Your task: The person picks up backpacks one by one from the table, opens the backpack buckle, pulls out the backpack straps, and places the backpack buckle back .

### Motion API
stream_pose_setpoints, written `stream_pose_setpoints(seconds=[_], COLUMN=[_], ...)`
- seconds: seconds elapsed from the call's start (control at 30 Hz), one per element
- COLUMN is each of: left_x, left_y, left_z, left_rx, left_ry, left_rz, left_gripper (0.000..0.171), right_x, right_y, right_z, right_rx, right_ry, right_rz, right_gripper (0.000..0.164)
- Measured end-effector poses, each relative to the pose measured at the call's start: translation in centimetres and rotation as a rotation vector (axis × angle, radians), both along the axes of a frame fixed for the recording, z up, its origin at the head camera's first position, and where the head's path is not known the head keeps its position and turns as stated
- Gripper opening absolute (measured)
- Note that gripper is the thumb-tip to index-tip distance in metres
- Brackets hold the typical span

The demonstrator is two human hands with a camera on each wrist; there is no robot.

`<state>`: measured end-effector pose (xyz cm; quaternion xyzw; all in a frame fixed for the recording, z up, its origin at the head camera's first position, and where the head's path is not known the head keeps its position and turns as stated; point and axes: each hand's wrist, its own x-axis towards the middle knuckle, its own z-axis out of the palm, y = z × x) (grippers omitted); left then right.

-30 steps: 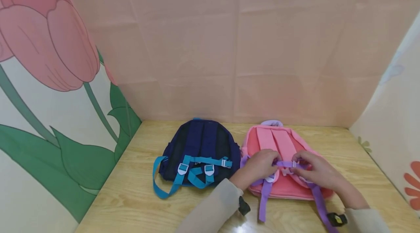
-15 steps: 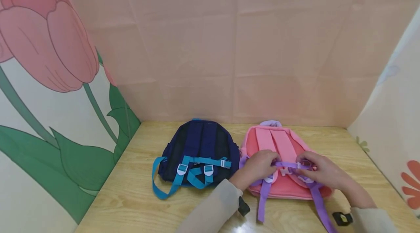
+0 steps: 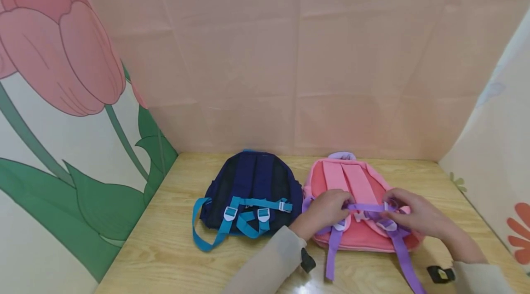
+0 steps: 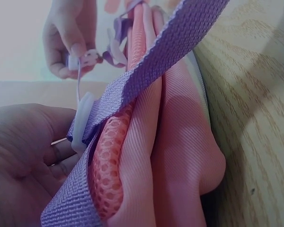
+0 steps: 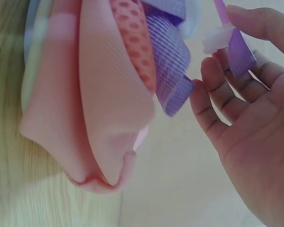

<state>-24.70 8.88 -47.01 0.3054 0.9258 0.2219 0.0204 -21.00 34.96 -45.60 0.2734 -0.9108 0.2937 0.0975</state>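
A pink backpack (image 3: 331, 174) with purple webbing lies back panel up on the table. Across its lower part a narrow purple chest strap (image 3: 367, 207) runs taut between both hands. My left hand (image 3: 329, 211) grips its left end; in the left wrist view those fingertips are hidden behind the webbing and a white strap adjuster (image 4: 85, 122). My right hand (image 3: 418, 213) pinches the strap's white buckle (image 5: 218, 39) between thumb and fingers, with a short purple tail hanging over the fingers. Loose purple shoulder straps (image 3: 333, 253) trail off the bag's front.
Left of the pink bag lies a navy backpack (image 3: 254, 174) with turquoise straps (image 3: 223, 232), also back panel up. Both bags lie on a wood-grain table (image 3: 165, 220). A plain pinkish backdrop (image 3: 298, 64) stands behind, with flower-printed panels at both sides.
My right hand has moved steadily to the right with the buckle, and a longer stretch of chest strap shows between the hands. The left hand stays in place.
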Motion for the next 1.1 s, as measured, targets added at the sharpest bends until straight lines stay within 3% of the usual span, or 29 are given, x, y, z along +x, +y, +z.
stream_pose_setpoints(seconds=[0.17,0.4,0.63,1.1], left_x=[0.0,0.1,0.1,0.2], left_y=[0.0,0.0,0.0,0.2], left_z=[0.0,0.0,0.1,-0.1], left_rx=[0.003,0.012,0.016,-0.020], left_ry=[-0.004,-0.032,-0.040,-0.037], left_rz=[-0.001,0.013,0.015,0.019], left_gripper=[0.020,0.019,0.020,0.022], right_x=[0.1,0.0,0.3,0.3], right_y=[0.6,0.9,1.3,2.4], right_z=[0.4,0.4,0.9,1.2], right_rx=[0.007,-0.027,0.007,0.035], right_ry=[-0.056,-0.001,-0.046,-0.027], right_rz=[-0.025,0.020,-0.029,-0.023], right_gripper=[0.027,0.031,0.028,0.027])
